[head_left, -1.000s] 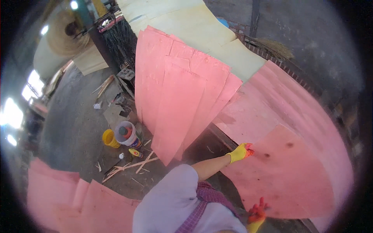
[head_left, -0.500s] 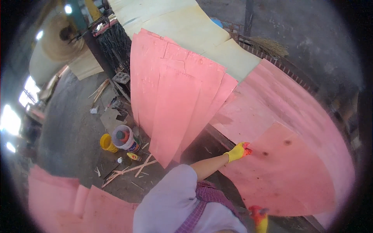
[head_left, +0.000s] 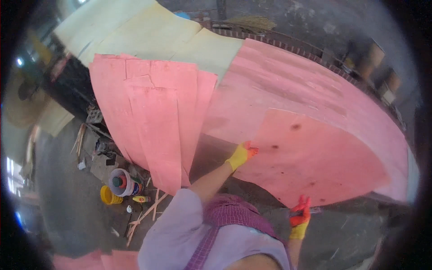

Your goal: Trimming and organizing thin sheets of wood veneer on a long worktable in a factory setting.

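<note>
My left hand point(head_left: 243, 155), in a yellow glove with red fingers, grips the left edge of a pink sheet point(head_left: 324, 157) with dark spots. This sheet lies over a paler, streaked pink sheet point(head_left: 288, 72). My right hand point(head_left: 299, 216), gloved the same way, is at the near edge of the spotted sheet, closed around a small thin tool point(head_left: 315, 210) that is too unclear to name. To the left, several overlapping pink pieces point(head_left: 153, 117) lie fanned across a cream sheet point(head_left: 148, 31).
Below on the floor stand a white bucket point(head_left: 130, 182) and a yellow one point(head_left: 108, 195), beside a bottle point(head_left: 141, 199) and scrap strips point(head_left: 135, 229). A straw broom point(head_left: 249, 23) lies along the far brick edge point(head_left: 310, 54); more pink sheets point(head_left: 85, 263) are at lower left.
The view has swung, shifting the pile and buckets leftward. My left hand remains on the spotted sheet's edge. My right hand appears higher in the picture, still at the near edge.
</note>
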### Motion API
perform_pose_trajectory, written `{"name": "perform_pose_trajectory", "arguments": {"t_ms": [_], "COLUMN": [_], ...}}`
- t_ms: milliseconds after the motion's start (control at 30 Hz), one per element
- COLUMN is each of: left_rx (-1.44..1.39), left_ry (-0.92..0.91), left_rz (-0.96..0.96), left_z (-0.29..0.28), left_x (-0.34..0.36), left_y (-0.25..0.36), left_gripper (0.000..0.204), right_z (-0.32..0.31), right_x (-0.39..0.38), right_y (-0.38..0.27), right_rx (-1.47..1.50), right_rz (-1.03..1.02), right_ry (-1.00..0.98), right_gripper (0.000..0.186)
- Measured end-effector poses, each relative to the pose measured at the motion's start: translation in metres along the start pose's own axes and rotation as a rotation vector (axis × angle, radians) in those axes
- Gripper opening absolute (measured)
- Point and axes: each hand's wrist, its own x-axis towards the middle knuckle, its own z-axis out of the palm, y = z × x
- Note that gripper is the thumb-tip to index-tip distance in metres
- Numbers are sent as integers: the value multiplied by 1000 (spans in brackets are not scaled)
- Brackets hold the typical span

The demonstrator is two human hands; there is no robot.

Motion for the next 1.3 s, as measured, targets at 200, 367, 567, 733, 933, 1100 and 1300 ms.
{"name": "perform_pose_trajectory", "arguments": {"t_ms": [200, 367, 567, 733, 933, 1100, 1300], "left_rx": [676, 898, -230, -4, 272, 268, 474], "left_ry": [-71, 76, -100, -174, -144, -37, -131], "left_rz": [180, 215, -70, 124, 163, 132, 135], "left_z": [9, -28, -11, 7, 19, -14, 6], "left_x": [-3, 5, 13, -9, -23, -1, -8], "left_y": [5, 7, -11, 1, 7, 5, 46], "left_gripper": [27, 33, 22, 20, 19, 26, 35], "right_z": [-54, -68, -298, -275, -276, -170, -94], "right_x": [-1, -4, 3, -2, 15, -11, -7], "right_y": [-35, 7, 76, 75, 88, 76, 66], "right_rx": [111, 1, 192, 389, 24, 24, 369], "right_rz": [-322, -252, 214, 540, 279, 100, -83], "right_ry": [267, 356, 94, -66, 70, 374, 613], "right_gripper": [59, 58, 38, 37, 32, 41, 40]}}
